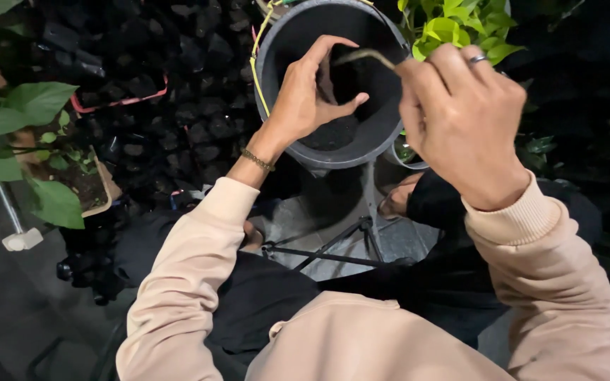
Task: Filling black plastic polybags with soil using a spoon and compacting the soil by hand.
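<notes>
- A grey round pot (383,134) sits just ahead of the person's knees, tipped so its mouth faces up toward them; dark soil lies in its bottom.
- The left hand (308,92) hangs over the pot's mouth, on its near-left side, fingers curled and spread in a loose cup with the thumb pointing across. It closes on nothing that I can see; whether the fingertips touch the pot's inner wall I cannot tell.
- The right hand (460,106) is at the pot's right rim, fingers pinched together on the end of a thin brownish stem (365,56). A ring shows on one finger.
- That stem runs from the pinch leftward over the pot's opening, its free end just beside the left hand's fingertips, above the soil and not in it.
- A yellow cord (257,67) runs along the pot's left outer edge.
- Behind the pot's right rim stands a bright green leafy plant (453,28).
- Well left of the pot, a broad-leaved plant (30,120) grows in a tan planter (104,187).
- Below the pot, thin black tripod legs (333,243) spread on the pale floor.
</notes>
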